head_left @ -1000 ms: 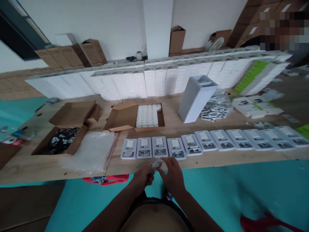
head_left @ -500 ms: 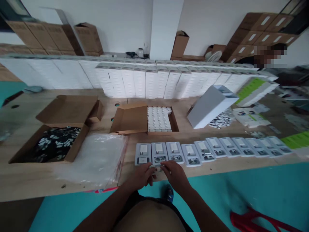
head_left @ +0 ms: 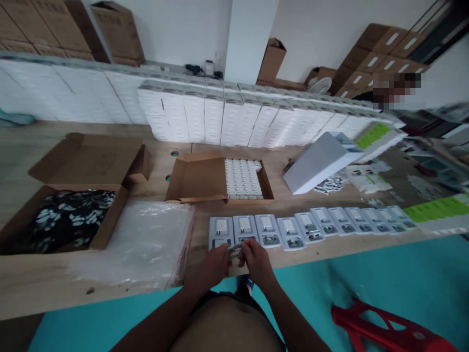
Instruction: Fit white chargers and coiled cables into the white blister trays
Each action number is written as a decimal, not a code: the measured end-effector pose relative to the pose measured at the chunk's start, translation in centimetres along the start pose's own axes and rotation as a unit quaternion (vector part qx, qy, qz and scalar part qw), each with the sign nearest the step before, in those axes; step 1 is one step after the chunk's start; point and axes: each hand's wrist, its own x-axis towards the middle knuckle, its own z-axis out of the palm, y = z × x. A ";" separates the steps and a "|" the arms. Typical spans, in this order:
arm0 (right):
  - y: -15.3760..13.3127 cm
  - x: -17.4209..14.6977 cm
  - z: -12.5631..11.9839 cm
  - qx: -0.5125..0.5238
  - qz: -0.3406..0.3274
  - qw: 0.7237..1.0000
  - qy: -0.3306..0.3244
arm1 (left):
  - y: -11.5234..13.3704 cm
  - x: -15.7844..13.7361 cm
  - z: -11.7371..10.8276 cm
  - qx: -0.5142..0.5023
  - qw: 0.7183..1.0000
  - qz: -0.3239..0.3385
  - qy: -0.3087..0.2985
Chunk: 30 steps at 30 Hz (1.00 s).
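Two hands at the near edge of the tabletop (head_left: 44,288): left hand (head_left: 213,265) and right hand (head_left: 256,259), fingers pinched together on a small coiled cable (head_left: 234,250), held just over the first two trays in the row. About eleven white trays (head_left: 289,233) in one line along the front edge, side by side, most with a charger above and a cable coil below; leftmost tray (head_left: 221,232) with its lower recess apparently unfilled. Pale wooden surface, teal floor below, white wall and pillar behind, brown cartons stacked in the corners. Two open cardboard boxes: middle box (head_left: 198,178) packed with white chargers, left box (head_left: 78,168) holding dark patterned contents. Stack of clear plastic bags (head_left: 146,239) between them.
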 end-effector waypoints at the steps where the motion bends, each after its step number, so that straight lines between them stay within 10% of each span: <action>1: 0.5 0.1 0.0 0.051 0.013 0.999 -0.005 | 0.2 0.1 0.2 -0.078 0.997 -0.008 -0.005; 12: 2.5 0.9 -4.2 0.393 0.168 0.902 -0.053 | 2.0 2.5 3.7 -0.331 0.943 -0.032 -0.002; 19: 4.0 0.9 -6.1 0.081 -0.003 0.997 -0.004 | 2.5 2.4 5.3 -0.258 0.965 -0.040 0.021; 22: 4.2 1.1 -6.7 -0.068 -0.136 0.986 0.064 | 2.9 1.5 4.5 -0.105 0.994 -0.009 0.037; 30: 4.5 2.5 -6.8 -0.084 -0.110 0.972 -0.190 | 2.2 -0.6 1.8 0.094 0.995 0.033 0.004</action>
